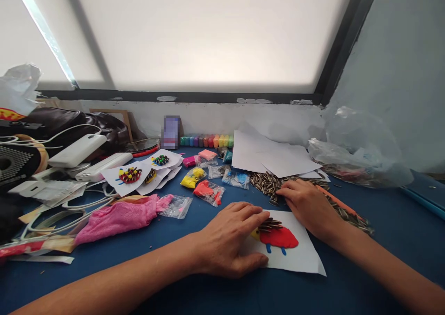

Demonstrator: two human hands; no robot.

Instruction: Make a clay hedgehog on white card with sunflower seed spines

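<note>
A white paper sheet (309,261) lies on the table with a red clay animal shape (283,237) on it. The shape has blue clay legs, a yellow head and dark striped sunflower seeds (273,223) stuck in its upper left side. My left hand (232,241) rests on the sheet's left part, thumb and fingers apart, partly covering the yellow head. At the edge of a loose pile of sunflower seeds (260,183), my right hand (306,203) has its fingertips pinched together among the seeds. Its fingers partly hide what they hold.
Small bags of yellow clay (192,178), red clay (209,192) and blue clay (238,179) lie ahead. Finished seed-and-clay pictures (130,176) and a pink cloth (121,217) are left. Blank paper (267,152) stands behind the seeds; a clear plastic bag (365,157) is at right.
</note>
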